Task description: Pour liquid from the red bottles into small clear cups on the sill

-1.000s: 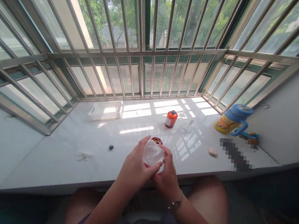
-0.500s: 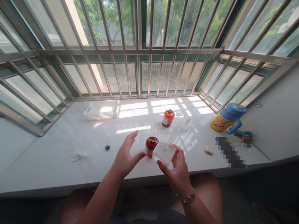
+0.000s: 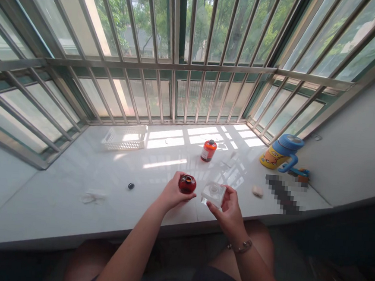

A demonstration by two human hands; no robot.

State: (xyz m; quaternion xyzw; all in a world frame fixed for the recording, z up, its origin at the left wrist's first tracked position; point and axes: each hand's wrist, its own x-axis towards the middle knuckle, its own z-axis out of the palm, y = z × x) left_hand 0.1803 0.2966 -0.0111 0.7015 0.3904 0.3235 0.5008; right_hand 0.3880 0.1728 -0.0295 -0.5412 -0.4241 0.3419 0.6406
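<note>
My left hand (image 3: 171, 195) is wrapped round an uncapped dark red bottle (image 3: 187, 185), its open neck facing up toward me. Whether the bottle's base touches the white counter I cannot tell. Just to the right, my right hand (image 3: 231, 211) grips a clear square container (image 3: 215, 193) by its right side, thumb in front and fingers behind. A round shape shows on the container's upper face. Bottle and container are close but apart. A small black cap (image 3: 131, 186) lies on the counter left of my left hand.
Farther back stands a capped orange-red bottle (image 3: 208, 151). A white plastic basket (image 3: 125, 143) sits at the back left, a crumpled white tissue (image 3: 92, 198) at front left. To the right are a beige lump (image 3: 257, 191) and a blue-yellow mug (image 3: 272, 156). Metal bars line the window.
My left hand has closed round the dark red bottle, which it was open beside before. My right hand has shifted slightly right with the clear container, widening the gap to the bottle.
</note>
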